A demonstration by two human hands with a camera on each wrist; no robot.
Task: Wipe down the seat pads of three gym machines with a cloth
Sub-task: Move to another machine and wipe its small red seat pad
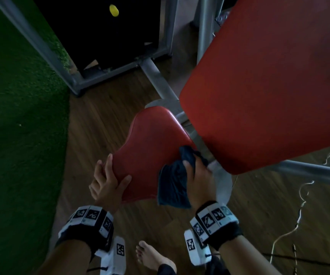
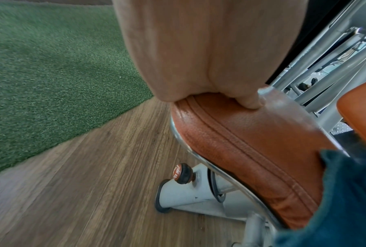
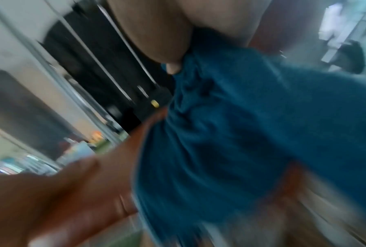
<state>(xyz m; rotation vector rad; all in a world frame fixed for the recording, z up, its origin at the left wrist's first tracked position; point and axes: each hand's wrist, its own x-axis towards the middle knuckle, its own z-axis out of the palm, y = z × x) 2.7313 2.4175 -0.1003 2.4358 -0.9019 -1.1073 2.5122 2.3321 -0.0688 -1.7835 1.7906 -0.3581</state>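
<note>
A red seat pad (image 1: 150, 147) of a gym machine lies in front of me, with a large red back pad (image 1: 269, 76) rising at its right. My left hand (image 1: 108, 181) grips the pad's near left edge, thumb on top and fingers curled round the rim; the left wrist view shows the hand (image 2: 209, 50) on the stitched leather seat pad (image 2: 251, 142). My right hand (image 1: 197, 177) holds a bunched dark blue cloth (image 1: 174, 183) on the seat's right side. The blurred right wrist view shows the cloth (image 3: 230, 133) under my thumb.
Grey steel frame tubes (image 1: 156, 76) run behind the seat, beside a black weight stack cover (image 1: 104, 32) with a yellow pin. Green turf (image 1: 17, 116) lies left, wood floor (image 1: 100, 120) below. An adjustment knob (image 2: 182, 173) sits under the seat. My bare foot (image 1: 150, 255) stands below.
</note>
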